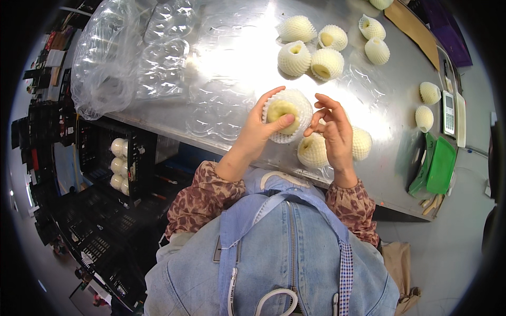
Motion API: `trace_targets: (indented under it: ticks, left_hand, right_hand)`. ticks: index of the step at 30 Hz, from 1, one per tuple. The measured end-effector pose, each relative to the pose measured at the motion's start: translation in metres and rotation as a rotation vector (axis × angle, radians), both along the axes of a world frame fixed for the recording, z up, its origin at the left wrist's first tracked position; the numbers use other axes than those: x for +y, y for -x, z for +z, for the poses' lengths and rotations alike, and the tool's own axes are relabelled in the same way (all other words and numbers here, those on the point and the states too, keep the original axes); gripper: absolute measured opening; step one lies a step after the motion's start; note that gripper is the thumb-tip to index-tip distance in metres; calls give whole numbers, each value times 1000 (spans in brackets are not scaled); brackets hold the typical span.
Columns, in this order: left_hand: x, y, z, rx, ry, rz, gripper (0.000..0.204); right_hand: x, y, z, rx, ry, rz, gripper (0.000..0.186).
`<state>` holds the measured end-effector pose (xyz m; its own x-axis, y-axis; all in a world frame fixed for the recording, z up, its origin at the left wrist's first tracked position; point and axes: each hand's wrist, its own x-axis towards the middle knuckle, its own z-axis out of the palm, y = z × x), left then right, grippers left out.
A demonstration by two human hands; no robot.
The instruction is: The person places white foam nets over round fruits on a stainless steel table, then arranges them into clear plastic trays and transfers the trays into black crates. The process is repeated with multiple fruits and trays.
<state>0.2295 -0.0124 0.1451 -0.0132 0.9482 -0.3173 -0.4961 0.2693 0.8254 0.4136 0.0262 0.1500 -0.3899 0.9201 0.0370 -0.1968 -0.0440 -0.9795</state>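
Cradles netted fruit (285,105) in left hand (256,129), likely for steadiness; holds right hand (336,131) loosely spread by near edge of worktop (389,181).

No wording or number can be read clearly. At the bottom of the frame, left of centre, small dark characters run along a white zip pull (232,289) on the denim garment (197,274), too tiny to make out. Near the right edge, a white device (448,113) has a keypad and display whose markings blur together. At lower left, a pale label-like patch (87,258) on the black crates (113,262) is illegible.
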Motion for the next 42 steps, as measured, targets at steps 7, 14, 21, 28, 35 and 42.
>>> trace_targets:
  ticks: [7, 14, 21, 28, 35, 42]
  left_hand:
    - [-14, -22, -4, 383, -347, -40, 84]
    - [-17, -61, -7, 644, -785, -192, 74]
    - [-11, -73, -20, 1019, -814, -494, 97]
    - [-11, -84, -63, 1315, -768, -684, 90]
    - [-16, -87, -70, 1352, -707, -730, 85]
    - [-18, -88, -71, 1310, -695, -708, 81]
  right_hand:
    - [-36, -23, -20, 153, 632, 55, 54]
    - [-73, -39, -8, 465, 644, -17, 78]
    - [-91, -112, -16, -146, 301, -359, 85]
    - [-105, -121, -54, -1113, -218, -396, 81]
    - [-107, -108, -64, -1399, -303, -388, 84]
    - [-100, -106, -53, -1448, -328, -358, 81]
